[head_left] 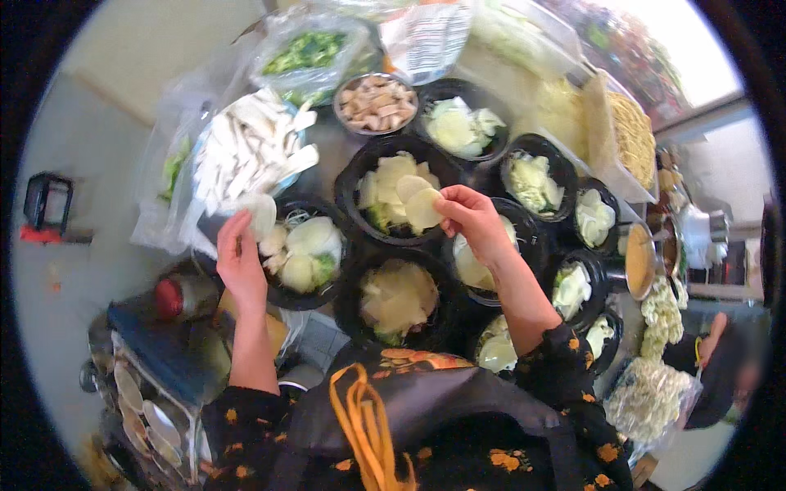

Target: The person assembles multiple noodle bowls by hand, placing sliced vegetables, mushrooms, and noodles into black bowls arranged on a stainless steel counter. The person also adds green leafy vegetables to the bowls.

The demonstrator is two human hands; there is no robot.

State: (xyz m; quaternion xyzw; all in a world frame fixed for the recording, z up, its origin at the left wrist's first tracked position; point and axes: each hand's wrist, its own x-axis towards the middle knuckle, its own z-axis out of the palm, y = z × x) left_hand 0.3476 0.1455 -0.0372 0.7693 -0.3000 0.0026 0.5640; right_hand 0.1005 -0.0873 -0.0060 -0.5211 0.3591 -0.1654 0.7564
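Observation:
My right hand (477, 219) pinches thin, round, pale vegetable slices (422, 208) between thumb and fingers. They are above a black bowl (347, 168) holding more such slices over something green. My left hand (239, 258) is closed at the fingertips on a whitish, translucent round slice (262, 215). It hangs over the left edge of another black bowl (304, 304) with pale slices, cauliflower-like pieces and some green. Nearer to me, a black bowl (348, 296) holds a layer of pale slices (399, 296). A similar bowl (534, 245) is partly hidden behind my right wrist.
White strips (250, 147) are heaped at the left, beside a plastic bag of chopped greens (307, 53). A metal bowl of diced tan pieces (377, 102) stands at the back. Several filled black bowls crowd the right, near noodles (630, 139) and a person's hand (711, 340).

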